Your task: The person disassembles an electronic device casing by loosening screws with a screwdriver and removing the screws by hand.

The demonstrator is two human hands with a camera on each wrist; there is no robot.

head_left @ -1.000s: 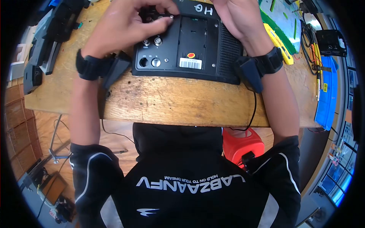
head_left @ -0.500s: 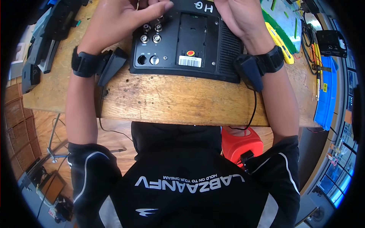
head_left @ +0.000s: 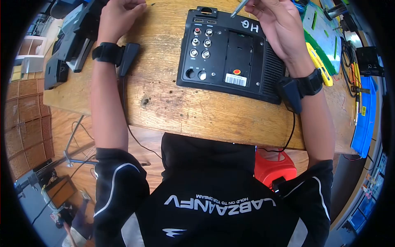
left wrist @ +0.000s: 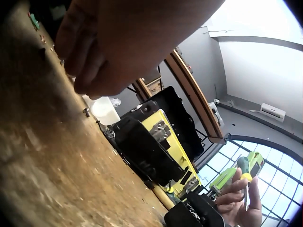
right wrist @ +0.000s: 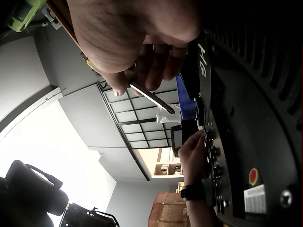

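A black device panel (head_left: 218, 61) lies on the wooden table, with metal sockets (head_left: 194, 42), a barcode label and "HQ" in white. Over its far right corner my right hand (head_left: 284, 26) holds a screwdriver (head_left: 239, 8), its tip pointing down towards the panel. The left wrist view shows the screwdriver's yellow and green handle (left wrist: 245, 171) between thumb and fingers. My left hand (head_left: 118, 18) is off the panel, low over the table to the left. Its fingers (left wrist: 87, 71) are loosely bent, and nothing shows between them. A small dark screw (left wrist: 86, 112) lies close by.
Black equipment cases (head_left: 74, 37) line the left edge. On the right are a yellow cutter (head_left: 320, 66), a green-edged mat (head_left: 325, 37), cables and a blue tray (head_left: 364, 119). A red stool (head_left: 275, 166) stands under the table's front edge.
My left hand has left the panel's socket area and moved left over the table. The screwdriver's shaft now shows at my right hand. The head view has shifted, so the panel appears further right.
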